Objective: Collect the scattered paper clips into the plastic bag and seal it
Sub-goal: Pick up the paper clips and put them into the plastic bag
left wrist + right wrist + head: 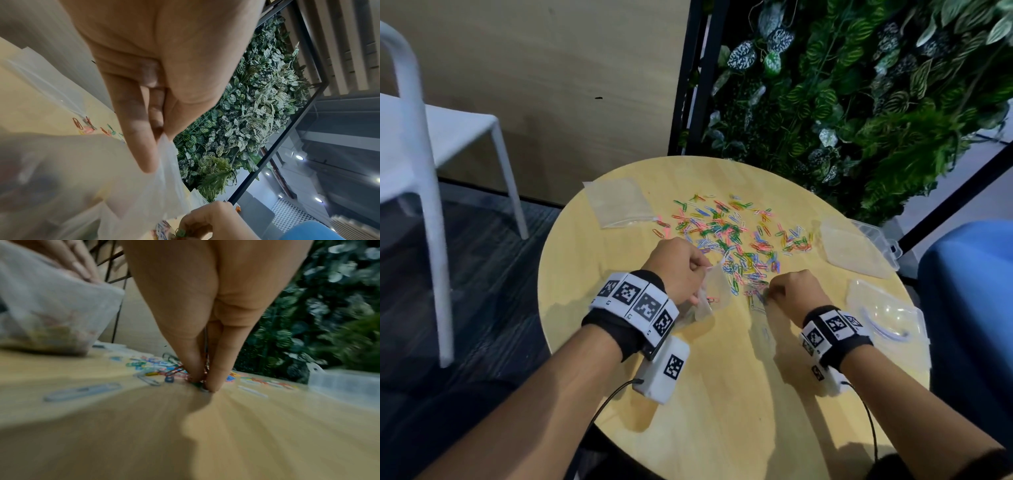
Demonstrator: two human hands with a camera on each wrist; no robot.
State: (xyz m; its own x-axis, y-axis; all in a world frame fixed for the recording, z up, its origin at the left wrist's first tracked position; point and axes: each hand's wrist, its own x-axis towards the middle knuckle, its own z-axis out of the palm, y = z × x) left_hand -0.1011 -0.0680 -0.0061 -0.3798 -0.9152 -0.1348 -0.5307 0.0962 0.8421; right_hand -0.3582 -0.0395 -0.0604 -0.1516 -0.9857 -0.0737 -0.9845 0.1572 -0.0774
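Several coloured paper clips (726, 233) lie scattered across the middle of the round wooden table (722, 394). My left hand (681, 270) pinches the rim of a clear plastic bag (710, 294) and holds it up off the table; the bag (51, 311) has some clips in its bottom. In the left wrist view thumb and fingers (144, 129) clamp the bag's edge (166, 162). My right hand (787, 291) reaches down at the near edge of the clip pile, its fingertips (213, 379) pinching a small bunch of clips (174, 369) against the tabletop.
A second clear bag (619, 202) lies at the table's far left. Clear plastic boxes and lids (859, 246) (887, 315) sit along the right edge. A white chair (421, 144) stands left, a plant wall (859, 96) behind, a blue seat (969, 308) right.
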